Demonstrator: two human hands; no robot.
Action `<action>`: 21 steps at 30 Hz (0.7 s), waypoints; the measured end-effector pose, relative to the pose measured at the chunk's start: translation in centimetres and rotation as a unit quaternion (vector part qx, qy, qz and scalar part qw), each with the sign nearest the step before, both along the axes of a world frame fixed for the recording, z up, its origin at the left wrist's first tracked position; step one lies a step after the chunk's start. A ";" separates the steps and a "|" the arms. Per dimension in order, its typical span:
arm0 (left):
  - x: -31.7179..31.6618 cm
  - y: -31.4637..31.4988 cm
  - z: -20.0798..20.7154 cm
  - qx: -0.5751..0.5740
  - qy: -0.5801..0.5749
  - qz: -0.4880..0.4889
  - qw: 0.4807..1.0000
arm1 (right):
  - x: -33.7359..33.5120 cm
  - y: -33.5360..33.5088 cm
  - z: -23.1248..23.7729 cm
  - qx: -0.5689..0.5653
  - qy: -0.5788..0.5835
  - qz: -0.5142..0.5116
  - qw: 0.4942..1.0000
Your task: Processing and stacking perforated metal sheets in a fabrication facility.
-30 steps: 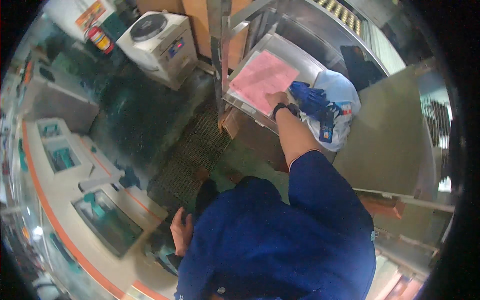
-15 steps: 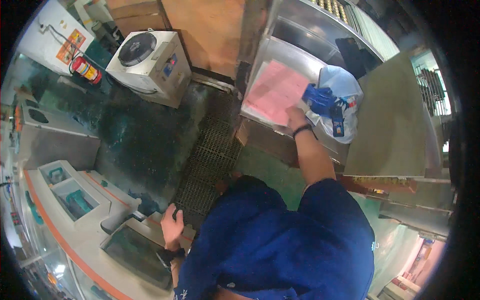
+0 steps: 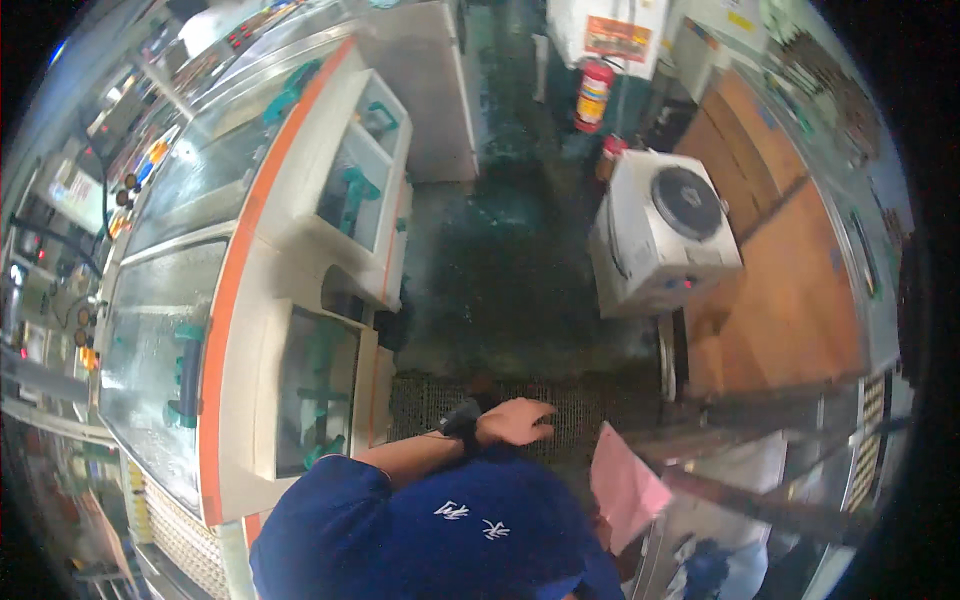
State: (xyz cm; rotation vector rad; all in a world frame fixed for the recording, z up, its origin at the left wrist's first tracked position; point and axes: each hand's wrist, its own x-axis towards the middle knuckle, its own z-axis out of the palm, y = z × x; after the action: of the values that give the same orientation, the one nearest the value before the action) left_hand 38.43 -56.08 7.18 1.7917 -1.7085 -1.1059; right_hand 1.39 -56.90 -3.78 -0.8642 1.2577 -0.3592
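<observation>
A pink sheet of paper [image 3: 625, 488] hangs at the lower right, beside my blue shirt. My right hand [image 3: 603, 532] grips its near edge and is mostly hidden by the sheet and my body. In front of my chest, my left hand [image 3: 516, 421] is open, fingers loosely bent and apart, holding nothing. A dark band [image 3: 462, 420] circles that wrist. Below the left hand lies a floor grating [image 3: 430, 405].
Left of me stands a long cream machine [image 3: 250, 330] with an orange stripe and clear covers. A white box unit [image 3: 650, 250] with a round fan is ahead right, near a fire extinguisher [image 3: 593, 95]. A metal bench [image 3: 715, 490] holds a plastic bag [image 3: 735, 570].
My view has turned left, away from the bench. The pink sheet has been lifted off the bench by my right hand. My left hand has come in front of my chest.
</observation>
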 end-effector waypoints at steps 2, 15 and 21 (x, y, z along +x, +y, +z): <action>2.9 -2.0 0.3 -0.004 0.021 0.041 0.999 | 8.1 -6.7 -2.2 -0.044 0.017 0.087 0.995; 34.4 -3.7 4.3 -0.109 0.267 0.549 0.784 | 51.4 -35.4 5.2 -0.095 -0.057 0.451 0.886; 39.8 -5.3 5.5 -0.204 0.396 0.601 0.664 | 69.8 -34.2 20.3 -0.306 -0.196 0.647 0.671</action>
State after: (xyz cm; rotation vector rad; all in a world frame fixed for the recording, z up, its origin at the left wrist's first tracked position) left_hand 78.19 -61.43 12.63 1.3017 -0.0384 -0.5806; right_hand 71.16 -91.09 16.49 -1.9059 -0.1411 0.2340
